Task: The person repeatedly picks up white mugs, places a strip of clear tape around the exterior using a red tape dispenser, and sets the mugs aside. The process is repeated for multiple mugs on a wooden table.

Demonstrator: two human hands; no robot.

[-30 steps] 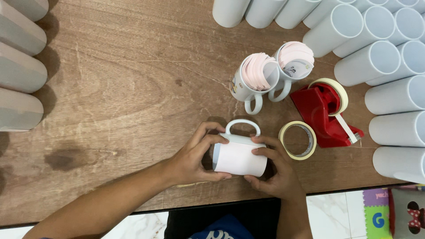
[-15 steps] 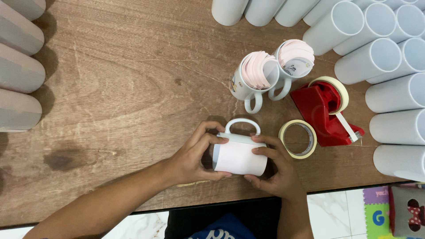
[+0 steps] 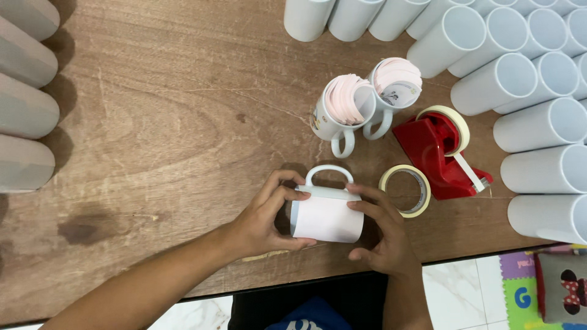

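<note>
Lying on its side near the front edge of the wooden bench point(image 3: 153, 122), a white mug point(image 3: 327, 215) was clamped between both hands, its handle pointing away from the person. The left hand point(image 3: 263, 223) gripped the mug's left end; the right hand point(image 3: 382, 235) gripped its right end. A loose tape roll point(image 3: 405, 190) lay just right of the mug. Beyond that roll stood a red tape dispenser point(image 3: 437, 156). Two mugs stuffed with pink paper point(image 3: 367, 101) stood behind the mug.

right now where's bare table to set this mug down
Free: the wide wooden stretch between the grey cylinders at left and the paper-filled mugs. Crowded: right of the held mug, with tape roll, red dispenser, white mugs.
</note>
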